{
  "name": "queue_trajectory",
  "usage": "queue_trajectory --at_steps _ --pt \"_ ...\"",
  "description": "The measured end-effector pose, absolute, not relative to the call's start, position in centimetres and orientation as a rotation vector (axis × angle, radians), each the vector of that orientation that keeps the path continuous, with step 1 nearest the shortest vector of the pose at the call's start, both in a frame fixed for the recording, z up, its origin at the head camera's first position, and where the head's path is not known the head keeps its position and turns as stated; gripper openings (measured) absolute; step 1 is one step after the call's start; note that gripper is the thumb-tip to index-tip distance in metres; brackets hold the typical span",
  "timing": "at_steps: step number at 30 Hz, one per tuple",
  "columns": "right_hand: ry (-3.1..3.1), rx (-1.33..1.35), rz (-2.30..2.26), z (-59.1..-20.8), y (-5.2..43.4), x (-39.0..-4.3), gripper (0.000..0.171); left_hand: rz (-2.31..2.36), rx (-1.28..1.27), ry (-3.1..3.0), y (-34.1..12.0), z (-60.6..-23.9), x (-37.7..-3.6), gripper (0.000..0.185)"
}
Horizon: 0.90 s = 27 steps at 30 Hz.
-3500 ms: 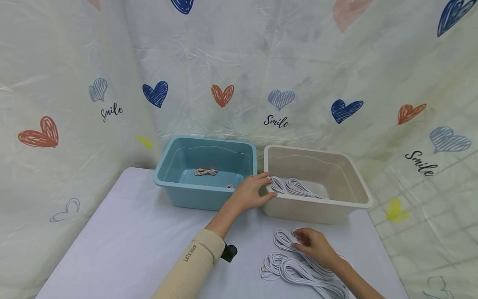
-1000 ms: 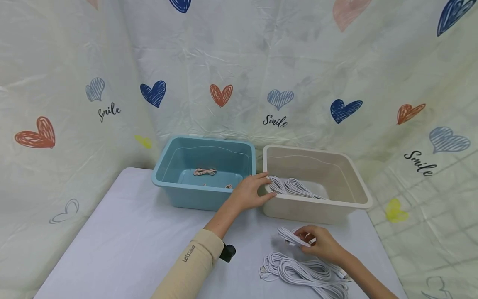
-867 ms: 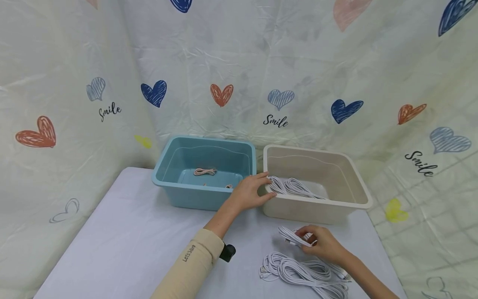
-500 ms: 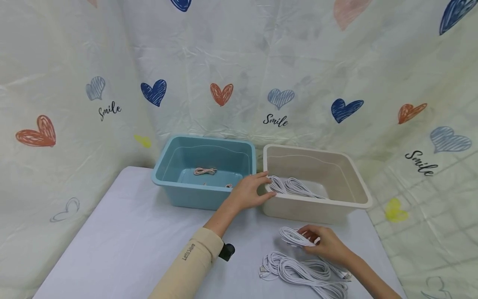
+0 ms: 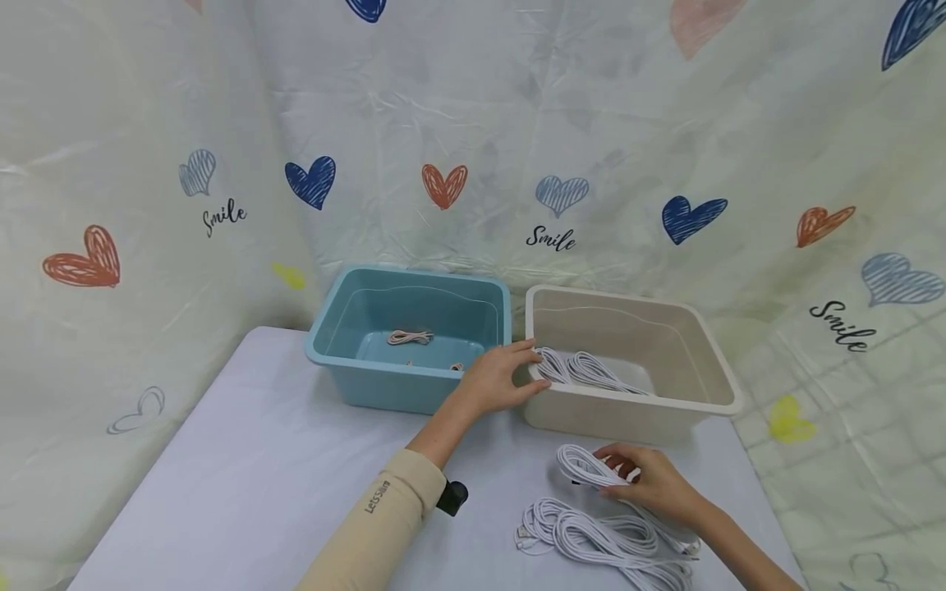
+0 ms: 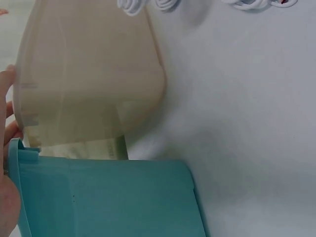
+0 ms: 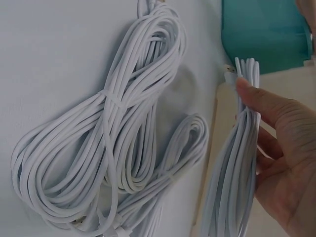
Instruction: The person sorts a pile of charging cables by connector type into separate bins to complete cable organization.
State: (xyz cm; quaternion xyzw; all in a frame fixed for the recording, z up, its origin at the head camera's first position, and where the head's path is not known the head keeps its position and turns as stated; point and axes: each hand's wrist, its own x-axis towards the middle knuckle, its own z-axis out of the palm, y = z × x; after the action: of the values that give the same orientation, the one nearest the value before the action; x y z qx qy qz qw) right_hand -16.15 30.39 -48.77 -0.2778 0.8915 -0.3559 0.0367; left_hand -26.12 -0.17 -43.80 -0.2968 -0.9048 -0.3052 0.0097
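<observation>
My right hand (image 5: 654,483) pinches a coiled white cable (image 5: 580,465) between thumb and fingers, just above the table in front of the beige bin. In the right wrist view this cable (image 7: 229,163) hangs as a bundle from the fingertips. Close below lie several more coiled white cables (image 5: 580,538) in a pile, plug ends partly showing. My left hand (image 5: 491,382) rests at the near-left corner of the beige bin (image 5: 628,402), fingers spread along its rim. Its wrist end is over the near-right corner of the blue bin (image 5: 399,386).
Inside the beige bin lie coiled white cables (image 5: 591,369) at its left end. The blue bin holds a small pinkish coiled cable (image 5: 409,337) and small pieces near its front wall. A white-covered table (image 5: 281,476) bears everything, with a heart-printed curtain (image 5: 473,123) behind.
My right hand has picked the top white cable off the pile and lifted it slightly, shifting a little right and turning it. The left hand has stayed at the bin rim.
</observation>
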Motion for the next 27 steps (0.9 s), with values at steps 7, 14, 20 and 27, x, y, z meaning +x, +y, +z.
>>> queue_trajectory --at_steps 7,14,20,27 --pt "2.755 -0.862 -1.074 -47.8 30.4 -16.1 0.044 -0.961 -0.925 -2.829 -0.1 -43.8 -26.1 0.044" --pt "2.774 -0.877 -1.062 -45.8 30.5 -16.1 0.042 -0.957 -0.935 -2.827 -0.1 -43.8 -26.1 0.044" --pt "2.828 -0.917 -1.044 -44.0 31.0 -16.1 0.043 -0.967 -0.933 -2.836 0.0 -43.9 -26.1 0.045" --pt "2.86 -0.896 -1.015 -41.5 31.7 -16.7 0.045 -0.969 -0.939 -2.819 -0.1 -43.8 -26.1 0.044"
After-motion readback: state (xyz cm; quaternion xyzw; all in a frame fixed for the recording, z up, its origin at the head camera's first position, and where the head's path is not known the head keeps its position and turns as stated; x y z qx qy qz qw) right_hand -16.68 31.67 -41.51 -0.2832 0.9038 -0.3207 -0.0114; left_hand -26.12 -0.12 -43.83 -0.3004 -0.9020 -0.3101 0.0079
